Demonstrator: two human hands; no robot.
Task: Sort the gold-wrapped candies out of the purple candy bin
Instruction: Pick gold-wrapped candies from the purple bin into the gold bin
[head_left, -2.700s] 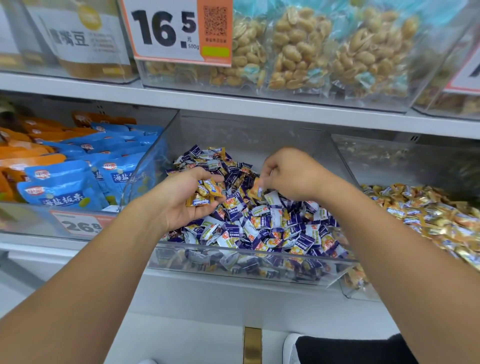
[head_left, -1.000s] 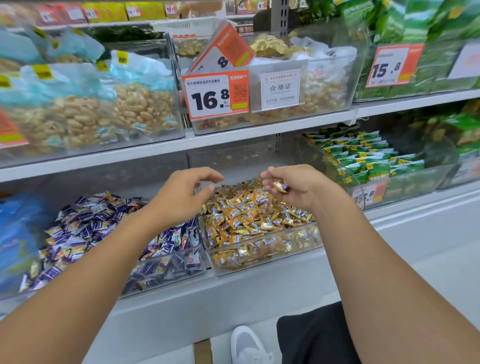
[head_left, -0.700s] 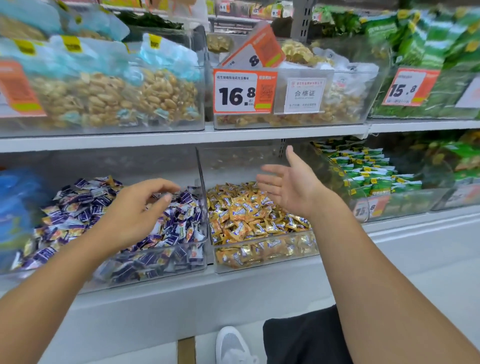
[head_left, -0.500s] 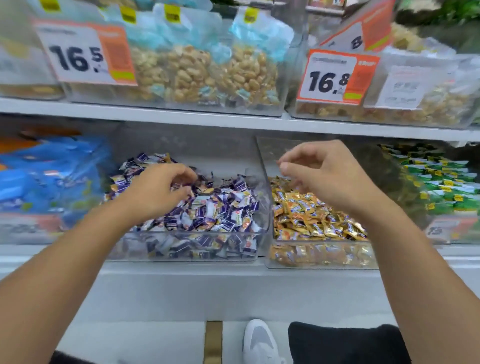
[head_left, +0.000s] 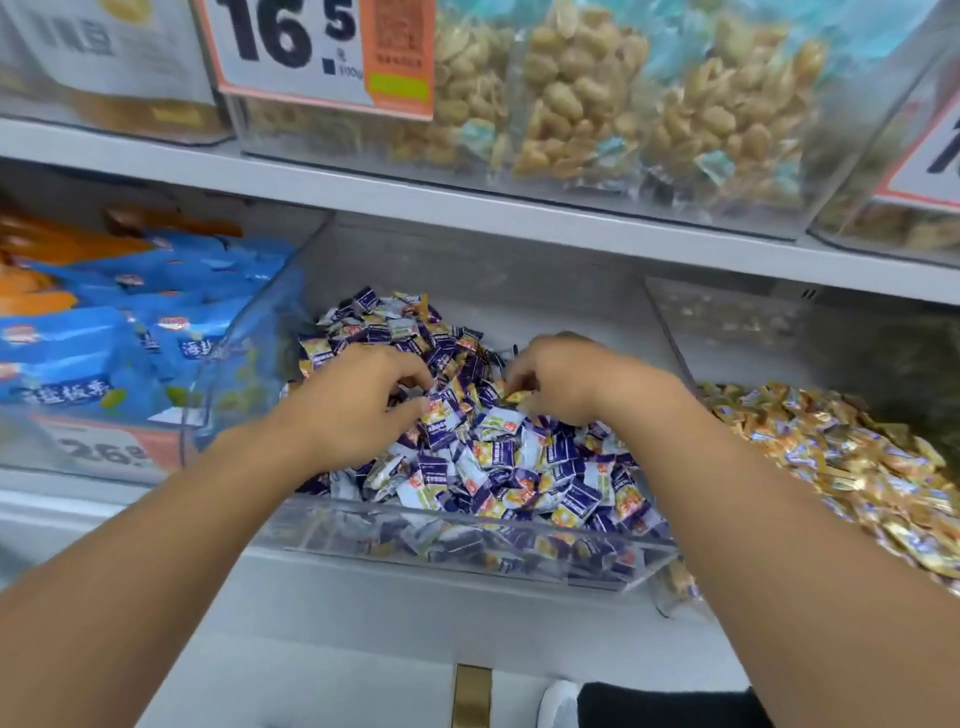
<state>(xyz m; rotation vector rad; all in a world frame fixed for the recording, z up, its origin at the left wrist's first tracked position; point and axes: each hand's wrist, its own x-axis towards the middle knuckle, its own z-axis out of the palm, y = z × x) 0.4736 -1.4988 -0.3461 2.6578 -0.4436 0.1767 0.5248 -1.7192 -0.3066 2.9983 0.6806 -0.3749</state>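
The clear purple candy bin (head_left: 467, 545) sits at the middle of the lower shelf, heaped with purple-and-white wrapped candies (head_left: 545, 467); a few gold wrappers are mixed in. My left hand (head_left: 358, 410) lies on the pile's left side with its fingers curled into the candies; whether it holds one is hidden. My right hand (head_left: 571, 379) is at the back right of the pile, and its curled fingertips pinch a gold-wrapped candy (head_left: 518, 397). To the right, a second clear bin (head_left: 675, 343) holds the gold-wrapped candies (head_left: 841, 467).
A bin of blue snack packs (head_left: 104, 353) stands at the left behind a price tag (head_left: 104, 452). The shelf above (head_left: 467, 202) carries bins of bagged peanuts (head_left: 597, 104) with a 16.5 price card (head_left: 322, 52). My shoe (head_left: 558, 701) shows below.
The view swung left from the gold bin back to the purple bin. My right hand opened over the gold bin, then both hands dropped into the purple candies.
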